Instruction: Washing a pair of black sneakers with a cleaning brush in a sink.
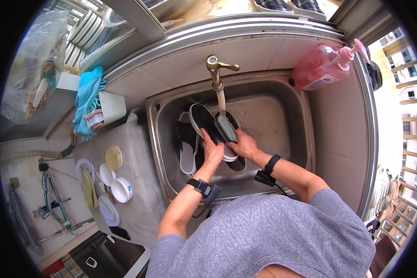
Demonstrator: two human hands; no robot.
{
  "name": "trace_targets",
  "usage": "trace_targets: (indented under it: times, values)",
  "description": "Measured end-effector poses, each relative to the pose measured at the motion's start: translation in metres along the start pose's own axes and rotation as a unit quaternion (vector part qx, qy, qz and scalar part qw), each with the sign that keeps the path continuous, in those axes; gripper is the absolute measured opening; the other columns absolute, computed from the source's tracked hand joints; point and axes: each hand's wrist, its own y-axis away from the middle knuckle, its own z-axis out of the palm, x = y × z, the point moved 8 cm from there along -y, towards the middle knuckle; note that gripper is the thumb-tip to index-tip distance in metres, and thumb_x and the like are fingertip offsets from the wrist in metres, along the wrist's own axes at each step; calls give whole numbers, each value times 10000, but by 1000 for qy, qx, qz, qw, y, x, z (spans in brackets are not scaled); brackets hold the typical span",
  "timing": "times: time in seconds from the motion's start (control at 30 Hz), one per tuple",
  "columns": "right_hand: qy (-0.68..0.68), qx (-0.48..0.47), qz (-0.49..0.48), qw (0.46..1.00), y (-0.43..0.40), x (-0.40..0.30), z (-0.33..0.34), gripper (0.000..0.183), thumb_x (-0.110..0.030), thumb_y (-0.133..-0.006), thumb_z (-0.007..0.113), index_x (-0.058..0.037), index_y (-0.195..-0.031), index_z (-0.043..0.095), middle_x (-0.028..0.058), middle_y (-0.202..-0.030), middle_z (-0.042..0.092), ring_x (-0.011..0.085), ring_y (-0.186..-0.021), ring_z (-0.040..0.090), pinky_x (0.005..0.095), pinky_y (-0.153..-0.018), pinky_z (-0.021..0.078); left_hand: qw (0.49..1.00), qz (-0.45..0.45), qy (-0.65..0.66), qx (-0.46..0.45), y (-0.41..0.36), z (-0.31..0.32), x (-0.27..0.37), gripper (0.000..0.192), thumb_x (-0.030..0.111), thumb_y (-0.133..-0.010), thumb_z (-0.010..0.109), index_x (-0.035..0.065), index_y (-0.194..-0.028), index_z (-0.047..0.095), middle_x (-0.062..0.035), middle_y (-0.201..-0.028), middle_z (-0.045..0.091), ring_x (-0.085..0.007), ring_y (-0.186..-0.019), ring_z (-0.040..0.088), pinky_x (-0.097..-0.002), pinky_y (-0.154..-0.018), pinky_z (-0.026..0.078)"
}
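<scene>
Over the steel sink (pixel 271 114), my left hand (pixel 212 150) grips a dark slip-on shoe (pixel 203 120) with a pale sole edge, held tilted. My right hand (pixel 244 143) is closed on a scrubbing brush (pixel 226 128) with a pale green back, whose dark bristles are turned towards that shoe. Water from the brass tap (pixel 215 71) runs down onto the brush. Another dark shoe with a grey insole (pixel 187 157) lies at the left of the basin. More dark footwear is partly hidden beneath my hands.
A pink pump bottle (pixel 321 71) stands at the sink's back right corner. Left of the sink, a pale holder (pixel 113 108) carries a blue cloth (pixel 87 100) and a brush. Several round lids and tubs (pixel 121 190) lie on the left counter (pixel 139 160). A window track runs behind the tap.
</scene>
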Motion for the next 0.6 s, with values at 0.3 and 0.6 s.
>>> trace_targets:
  times: [0.3,0.6]
  values:
    - [-84,95,44,991,-20,-3,-20,375,-159,-707,570,9,-1029,477,222,-787,596,391,-797,585,426,-726,462,994,52,66,77,-15,-40,8,668,91,-747,499,-3,-1363,258,-228,-1068,573,-238,-991,560,-323,-870,410]
    - [-391,-117,152,900,34,-31,-6,236,-59,-744,549,54,-931,458,104,-667,582,145,-476,566,232,-377,392,982,122,-136,39,30,-89,63,312,241,-854,481,38,-1065,588,-235,-999,593,-397,-963,552,-424,-835,435]
